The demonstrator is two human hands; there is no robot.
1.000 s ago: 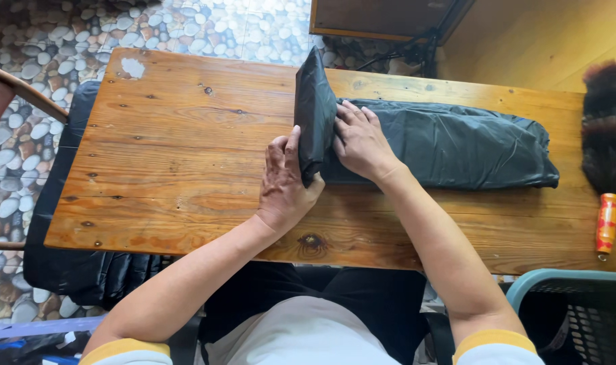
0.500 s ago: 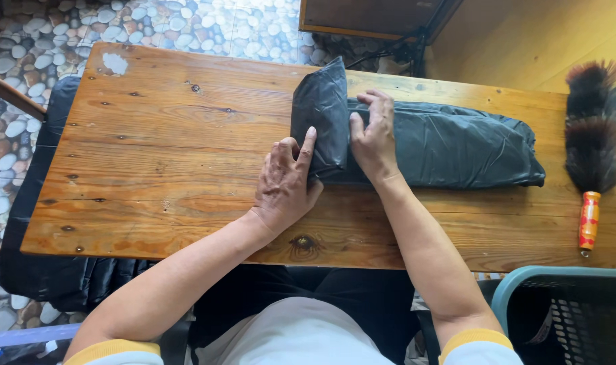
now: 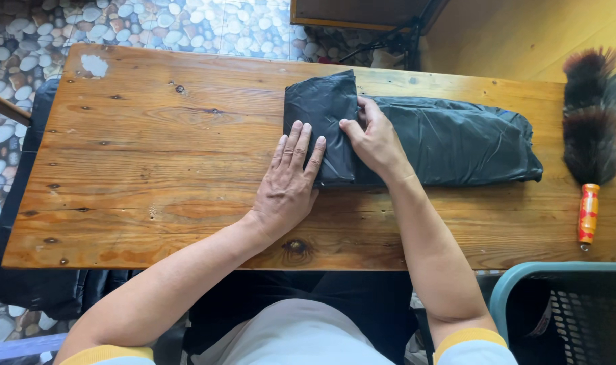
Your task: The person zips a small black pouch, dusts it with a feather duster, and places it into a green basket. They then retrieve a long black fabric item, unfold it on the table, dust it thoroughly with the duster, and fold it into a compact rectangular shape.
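Black bag [image 3: 450, 142] is lying on the wooden table [image 3: 152, 155], long axis running left-right, folded end toward the left | left hand [image 3: 288, 182] is pressing flat, fingers spread, on the fold's left edge | right hand [image 3: 375, 138] is pinching the fold, nearer its middle | feather duster [image 3: 592, 128] is lying well apart, right.

A knotty wooden table [image 3: 152, 169] stands on a pebble-patterned floor [image 3: 24, 27] beside a yellow wall [image 3: 524, 34].

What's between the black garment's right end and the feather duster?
Only bare wooden table; the black garment and feather duster lie apart in the head view.
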